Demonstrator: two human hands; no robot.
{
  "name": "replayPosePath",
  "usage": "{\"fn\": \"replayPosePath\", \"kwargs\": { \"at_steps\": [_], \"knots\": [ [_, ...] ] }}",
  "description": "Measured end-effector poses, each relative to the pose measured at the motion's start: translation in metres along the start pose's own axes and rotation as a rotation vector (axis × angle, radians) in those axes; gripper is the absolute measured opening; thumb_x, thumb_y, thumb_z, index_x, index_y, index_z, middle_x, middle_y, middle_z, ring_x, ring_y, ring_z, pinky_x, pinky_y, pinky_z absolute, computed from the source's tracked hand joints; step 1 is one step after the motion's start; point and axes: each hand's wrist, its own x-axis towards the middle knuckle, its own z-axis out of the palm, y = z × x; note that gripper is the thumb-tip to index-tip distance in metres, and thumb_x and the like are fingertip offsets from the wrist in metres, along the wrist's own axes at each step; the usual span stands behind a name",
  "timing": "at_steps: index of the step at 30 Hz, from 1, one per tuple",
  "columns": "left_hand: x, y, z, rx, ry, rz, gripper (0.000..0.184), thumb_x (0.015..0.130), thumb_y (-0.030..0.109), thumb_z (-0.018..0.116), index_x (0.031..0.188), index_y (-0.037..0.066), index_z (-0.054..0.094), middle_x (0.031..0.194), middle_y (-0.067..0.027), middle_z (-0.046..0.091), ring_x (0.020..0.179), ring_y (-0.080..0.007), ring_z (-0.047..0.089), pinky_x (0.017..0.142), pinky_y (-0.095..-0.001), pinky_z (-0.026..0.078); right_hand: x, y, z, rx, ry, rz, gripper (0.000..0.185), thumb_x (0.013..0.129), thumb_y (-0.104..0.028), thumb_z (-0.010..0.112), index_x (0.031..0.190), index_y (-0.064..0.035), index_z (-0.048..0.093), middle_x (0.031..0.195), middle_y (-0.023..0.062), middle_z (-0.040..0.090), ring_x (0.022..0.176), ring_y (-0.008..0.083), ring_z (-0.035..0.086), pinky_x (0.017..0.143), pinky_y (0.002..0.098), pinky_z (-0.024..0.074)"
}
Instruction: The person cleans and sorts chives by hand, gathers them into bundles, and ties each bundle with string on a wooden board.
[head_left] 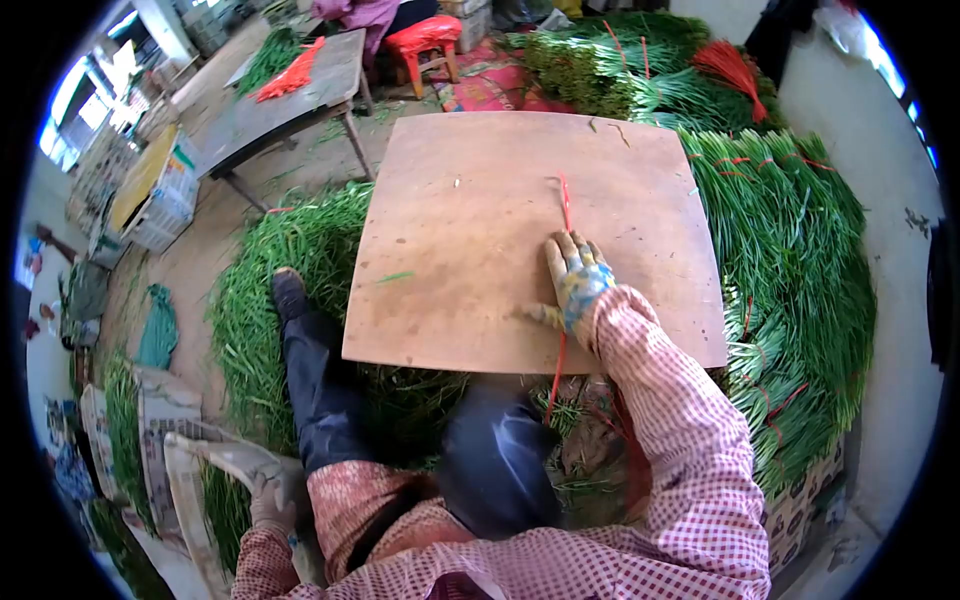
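My right hand [577, 280], in a stained glove, lies flat on a brown wooden board [480, 240], fingers stretched and thumb apart. Under it runs a red tie string [566, 200], which sticks out beyond the fingertips and hangs over the board's near edge. Low on the left, my gloved left hand [272, 503] is closed at the rim of a white crate [185, 460]. Long green leafy stalks [225, 505] stand inside that crate. Part of the left hand's grip is hard to make out.
Bundled green stalks [780, 270] are stacked right of the board; loose greens [290, 240] lie on its left. Behind stand a table [290, 100] with red ties and a red-covered stool [425, 38]. A white crate [165, 205] stands further left. My legs are below the board.
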Motion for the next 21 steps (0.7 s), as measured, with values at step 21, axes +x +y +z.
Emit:
{"fn": "replayPosePath", "kwargs": {
  "at_steps": [21],
  "knots": [
    [-0.145,-0.012,0.066,-0.151,0.449,-0.271,0.081,0.073,0.028,0.072,0.141,0.012,0.032,0.147,-0.0203,0.03,0.138,-0.0372,0.026,0.113,-0.0536,0.016,0.014,0.01,0.01,0.055,-0.01,-0.049,0.074,0.084,-0.045,0.063,0.139,-0.0018,0.038,0.139,0.0231,0.043,0.128,0.0367,0.044,0.104,0.0418,0.0396]
  ]
}}
